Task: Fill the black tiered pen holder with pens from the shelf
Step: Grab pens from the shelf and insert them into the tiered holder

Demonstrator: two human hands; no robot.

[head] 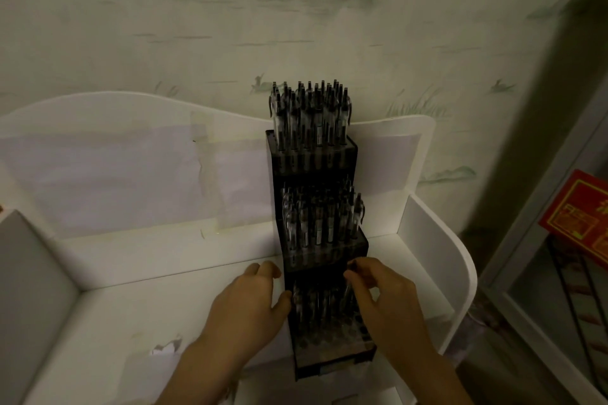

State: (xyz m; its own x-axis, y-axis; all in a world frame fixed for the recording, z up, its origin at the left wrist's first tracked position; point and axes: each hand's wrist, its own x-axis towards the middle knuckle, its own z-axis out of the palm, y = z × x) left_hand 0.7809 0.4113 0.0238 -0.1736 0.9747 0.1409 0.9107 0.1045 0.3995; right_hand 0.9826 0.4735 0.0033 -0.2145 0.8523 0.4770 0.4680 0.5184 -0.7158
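The black tiered pen holder (316,260) stands on the white shelf (141,276), against its back panel. Its top and middle tiers are packed with upright black-capped pens (311,112). The lowest tier holds several pens too. My left hand (250,302) rests against the holder's left side at the lowest tier, fingers relaxed. My right hand (378,293) is over the right part of the lowest tier, fingertips pinching the top of a pen (348,289) that stands in it. The light is dim.
The shelf has white side walls and a wavy back panel with paper taped on it. A painted wall rises behind. A red box (582,217) sits on a wire rack to the right, past the shelf's rounded right wall (460,273).
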